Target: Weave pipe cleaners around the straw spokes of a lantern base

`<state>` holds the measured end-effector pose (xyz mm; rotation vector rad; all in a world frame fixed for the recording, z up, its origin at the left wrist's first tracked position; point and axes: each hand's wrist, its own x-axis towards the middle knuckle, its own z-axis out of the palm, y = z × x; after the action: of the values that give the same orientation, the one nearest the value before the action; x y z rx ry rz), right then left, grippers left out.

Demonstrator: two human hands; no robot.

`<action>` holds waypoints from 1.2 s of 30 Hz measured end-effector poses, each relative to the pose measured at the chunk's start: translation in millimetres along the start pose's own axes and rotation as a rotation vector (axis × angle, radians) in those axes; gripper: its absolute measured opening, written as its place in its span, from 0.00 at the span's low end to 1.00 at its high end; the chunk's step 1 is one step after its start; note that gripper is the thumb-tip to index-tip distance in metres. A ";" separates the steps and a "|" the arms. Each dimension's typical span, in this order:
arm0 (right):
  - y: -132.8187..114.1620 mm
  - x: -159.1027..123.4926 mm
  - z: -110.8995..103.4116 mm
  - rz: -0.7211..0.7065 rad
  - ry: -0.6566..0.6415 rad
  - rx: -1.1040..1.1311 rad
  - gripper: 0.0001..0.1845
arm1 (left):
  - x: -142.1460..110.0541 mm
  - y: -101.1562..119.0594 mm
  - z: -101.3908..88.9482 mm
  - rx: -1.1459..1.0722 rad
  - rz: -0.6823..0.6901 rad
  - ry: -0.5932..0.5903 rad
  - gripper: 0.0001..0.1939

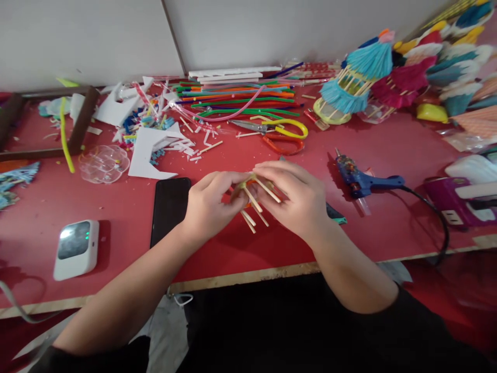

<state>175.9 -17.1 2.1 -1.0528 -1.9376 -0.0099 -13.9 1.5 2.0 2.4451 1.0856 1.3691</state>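
Note:
Both my hands meet over the red table [97,202] near its front edge, holding a small frame of thin wooden sticks [254,203] with a pale yellow ring at its top. My left hand [212,204] pinches the frame from the left, fingers curled round it. My right hand [297,199] closes over it from the right, fingertips on the upper sticks. Several stick ends poke out below between the two hands. A black phone [170,207] lies flat just left of my left hand.
A blue glue gun [359,178] with a black cord lies to the right. Scissors [277,132] and coloured pipe cleaners [240,98] sit behind. Tasselled paper lanterns [359,77] crowd the back right. White card scraps [149,150], a clear tray [103,163] and a white device [76,248] lie left.

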 end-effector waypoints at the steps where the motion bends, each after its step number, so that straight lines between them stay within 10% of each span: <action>1: -1.2 0.1 0.4 0.001 0.002 0.000 0.11 | -0.3 0.3 0.1 0.001 -0.008 0.003 0.12; 30: -8.0 1.1 1.0 0.226 0.058 0.082 0.06 | -1.3 -2.0 -1.3 -0.204 -0.050 -0.168 0.15; 36: -0.9 2.7 -0.3 0.261 0.075 0.061 0.06 | 6.6 -1.2 -3.5 -0.660 -0.489 -0.106 0.11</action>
<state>174.9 -16.0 4.5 -1.2388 -1.7112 0.1526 -15.1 5.9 8.1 1.6297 0.9236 1.1720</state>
